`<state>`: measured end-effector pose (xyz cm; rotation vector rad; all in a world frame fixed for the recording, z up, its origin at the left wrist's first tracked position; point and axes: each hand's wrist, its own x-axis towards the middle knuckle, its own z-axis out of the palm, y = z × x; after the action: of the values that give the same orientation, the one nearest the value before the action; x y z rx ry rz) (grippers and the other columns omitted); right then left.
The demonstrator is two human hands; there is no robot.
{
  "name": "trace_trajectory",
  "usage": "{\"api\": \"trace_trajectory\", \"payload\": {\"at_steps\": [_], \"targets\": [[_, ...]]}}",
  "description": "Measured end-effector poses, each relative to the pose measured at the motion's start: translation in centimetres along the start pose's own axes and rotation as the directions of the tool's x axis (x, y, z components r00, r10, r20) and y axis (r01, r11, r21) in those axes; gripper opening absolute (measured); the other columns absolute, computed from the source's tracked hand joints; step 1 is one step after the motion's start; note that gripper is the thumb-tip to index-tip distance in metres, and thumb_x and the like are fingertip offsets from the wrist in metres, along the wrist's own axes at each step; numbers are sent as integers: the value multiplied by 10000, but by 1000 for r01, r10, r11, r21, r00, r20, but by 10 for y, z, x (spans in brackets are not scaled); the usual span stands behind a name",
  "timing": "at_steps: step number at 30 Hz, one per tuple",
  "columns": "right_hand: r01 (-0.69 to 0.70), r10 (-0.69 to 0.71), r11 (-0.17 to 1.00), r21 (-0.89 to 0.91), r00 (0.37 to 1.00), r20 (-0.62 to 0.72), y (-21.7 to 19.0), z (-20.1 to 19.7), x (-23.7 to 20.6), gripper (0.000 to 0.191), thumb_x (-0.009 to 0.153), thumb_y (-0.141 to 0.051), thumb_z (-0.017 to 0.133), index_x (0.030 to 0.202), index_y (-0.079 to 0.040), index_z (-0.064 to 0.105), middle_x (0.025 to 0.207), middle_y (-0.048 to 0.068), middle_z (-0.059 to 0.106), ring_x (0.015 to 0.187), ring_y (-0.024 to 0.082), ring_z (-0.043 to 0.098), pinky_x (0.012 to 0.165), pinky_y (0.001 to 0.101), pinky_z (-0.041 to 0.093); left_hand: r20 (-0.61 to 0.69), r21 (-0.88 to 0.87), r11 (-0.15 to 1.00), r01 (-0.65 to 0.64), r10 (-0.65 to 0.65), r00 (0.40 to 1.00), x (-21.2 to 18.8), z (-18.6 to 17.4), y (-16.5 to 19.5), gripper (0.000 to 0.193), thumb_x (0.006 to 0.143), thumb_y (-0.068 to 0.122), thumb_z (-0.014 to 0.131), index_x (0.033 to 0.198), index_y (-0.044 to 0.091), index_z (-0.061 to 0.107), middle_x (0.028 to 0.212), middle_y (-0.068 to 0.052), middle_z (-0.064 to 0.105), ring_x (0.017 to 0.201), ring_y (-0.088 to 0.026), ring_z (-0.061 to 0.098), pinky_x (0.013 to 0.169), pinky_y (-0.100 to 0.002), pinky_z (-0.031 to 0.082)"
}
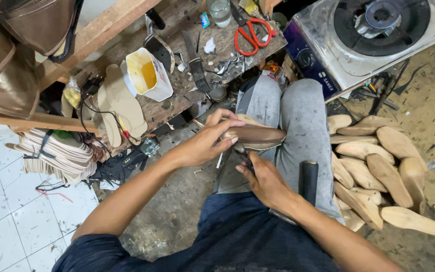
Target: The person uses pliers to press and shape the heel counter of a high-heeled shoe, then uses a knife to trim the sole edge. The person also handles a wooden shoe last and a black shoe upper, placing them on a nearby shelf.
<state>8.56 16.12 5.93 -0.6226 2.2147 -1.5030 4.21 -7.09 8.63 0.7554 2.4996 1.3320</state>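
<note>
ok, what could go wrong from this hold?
1. The left hand alone pinches the brown shoe upper on its last, balanced on the grey-trousered knee; it could slip off.
2. The right hand works a dark tool right under the left fingertips; a slip might nick them.
3. The open white glue can sits near the wooden bench's edge and could tip.

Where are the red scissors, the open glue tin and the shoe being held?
red scissors (250, 35), head view, on the handles.
glue tin (149, 75), head view, on its yellow inside.
shoe (258, 135), head view, on its brown upper, held by the left hand (205, 143).
</note>
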Motion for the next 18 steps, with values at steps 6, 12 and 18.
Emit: {"api": "trace_trajectory", "payload": {"at_steps": [6,12,18], "targets": [[-174,120,953,248,968,220,3,-14,7,263,996,-214,623,1083,29,571,814,158,655,714,305,659,673,403,552,2,-17,999,41,-41,999,-6,0,-3,479,995,149,652,1458,91,543,1406,-150,443,1383,-332,438,1165,-429,373],[-77,89,995,-60,969,231,3,4,3,282,972,-229,652,1117,3,584,906,165,688,845,348,680,764,413,525,-35,-134,980,149,-155,987,3,-5,-13,386,972,168,703,1345,82,646,1387,-135,566,1305,-275,578,1083,-372,478],[119,45,971,-209,764,643,-18,-40,-40,441,899,-242,748,1250,-32,585,1300,174,583,1251,379,531,1031,441,424,-56,-150,988,33,-42,998,1,-17,-22,393,1011,169,624,1386,58,591,1387,-107,602,1303,-223,584,1123,-352,457]]}}
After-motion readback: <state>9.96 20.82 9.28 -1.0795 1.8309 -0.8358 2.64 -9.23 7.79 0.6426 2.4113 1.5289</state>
